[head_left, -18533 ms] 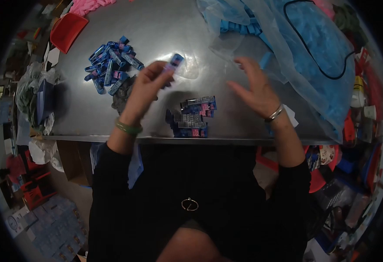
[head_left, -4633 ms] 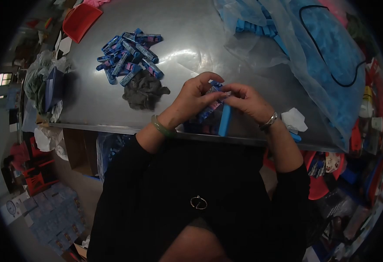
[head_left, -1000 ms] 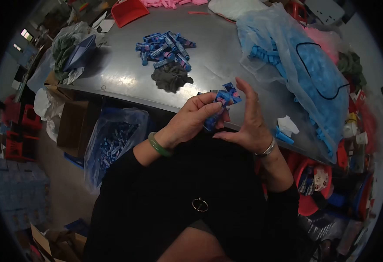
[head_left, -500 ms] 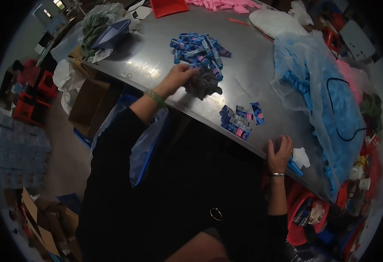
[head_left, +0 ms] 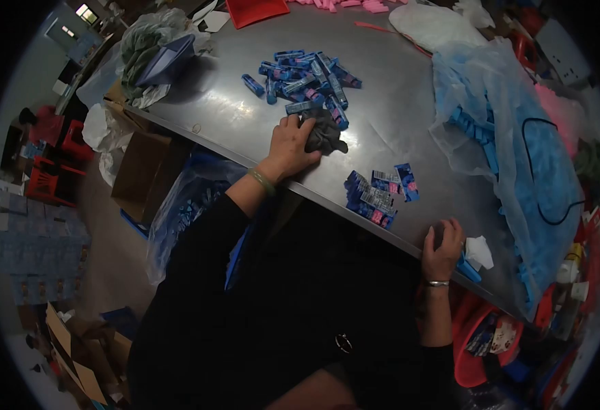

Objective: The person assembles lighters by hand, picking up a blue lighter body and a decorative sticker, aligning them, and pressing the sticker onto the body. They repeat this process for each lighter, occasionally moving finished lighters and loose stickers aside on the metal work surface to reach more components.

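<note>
My left hand (head_left: pixel 289 147) rests near the front edge of the metal table, fingers apart, its fingertips against a crumpled dark grey cloth (head_left: pixel 326 133). Just beyond lies a heap of small blue printed stick-shaped packs (head_left: pixel 303 75), with one loose pack (head_left: pixel 252 85) to its left. My right hand (head_left: pixel 442 249) sits at the table edge farther right, thumb apart from loosely bent fingers, with nothing visible in it. Beside it are a bright blue piece (head_left: pixel 469 268) and a crumpled white paper (head_left: pixel 478 253). Several flat blue printed wrappers (head_left: pixel 371 195) lie between my hands.
A clear bag of light blue pieces (head_left: pixel 539 178) covers the table's right side. Pink pieces (head_left: pixel 341 5) and a red tray (head_left: pixel 255 10) stand at the far edge. A blue basin (head_left: pixel 166 61) is at left. Below are a lined bin (head_left: pixel 197 198) and a red bucket (head_left: pixel 467 362).
My left hand has drawn back towards the table edge and lowered beside the cloth, its fingers spreading. A loose pack now shows left of the heap. My right hand stays in place.
</note>
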`<action>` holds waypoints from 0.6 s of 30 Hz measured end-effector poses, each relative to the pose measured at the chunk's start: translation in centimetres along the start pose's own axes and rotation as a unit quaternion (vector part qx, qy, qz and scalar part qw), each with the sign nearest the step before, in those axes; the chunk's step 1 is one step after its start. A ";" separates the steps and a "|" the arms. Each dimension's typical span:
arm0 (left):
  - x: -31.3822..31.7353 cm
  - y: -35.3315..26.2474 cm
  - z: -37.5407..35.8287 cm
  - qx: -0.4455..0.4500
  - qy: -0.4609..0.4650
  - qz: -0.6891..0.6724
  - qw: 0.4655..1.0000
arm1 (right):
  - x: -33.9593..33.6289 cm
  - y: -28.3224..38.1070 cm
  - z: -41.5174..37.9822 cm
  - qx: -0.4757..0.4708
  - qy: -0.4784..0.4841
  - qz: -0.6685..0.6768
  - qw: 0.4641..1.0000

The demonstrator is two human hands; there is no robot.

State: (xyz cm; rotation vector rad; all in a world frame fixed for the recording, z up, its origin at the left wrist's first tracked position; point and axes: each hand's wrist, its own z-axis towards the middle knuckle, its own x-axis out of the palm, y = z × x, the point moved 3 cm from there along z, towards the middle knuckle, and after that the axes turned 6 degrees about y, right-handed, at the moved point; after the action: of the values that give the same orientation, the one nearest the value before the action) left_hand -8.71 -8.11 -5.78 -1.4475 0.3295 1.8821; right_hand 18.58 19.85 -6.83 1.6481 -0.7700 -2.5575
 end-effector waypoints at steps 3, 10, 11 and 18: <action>0.2 -0.1 -0.2 0.010 0.026 -0.038 0.999 | 0.1 0.1 -0.1 -0.001 0.008 -0.002 1.000; -3.1 -1.3 1.2 -0.169 0.246 -0.349 0.888 | 0.3 -0.6 -0.2 0.020 0.014 -0.009 1.000; -2.2 0.0 1.2 -0.088 0.229 -0.211 0.946 | 0.2 -0.7 -0.3 0.019 0.015 -0.008 1.000; 0.3 -3.0 -1.2 0.091 0.070 -0.020 0.993 | -0.2 -0.3 -0.3 0.018 -0.008 0.021 1.000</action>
State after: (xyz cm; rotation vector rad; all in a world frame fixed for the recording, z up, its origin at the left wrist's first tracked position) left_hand -5.87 -6.58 -5.75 -1.4527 0.5207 1.6767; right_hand 19.00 20.00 -6.85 1.6044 -0.8467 -2.5476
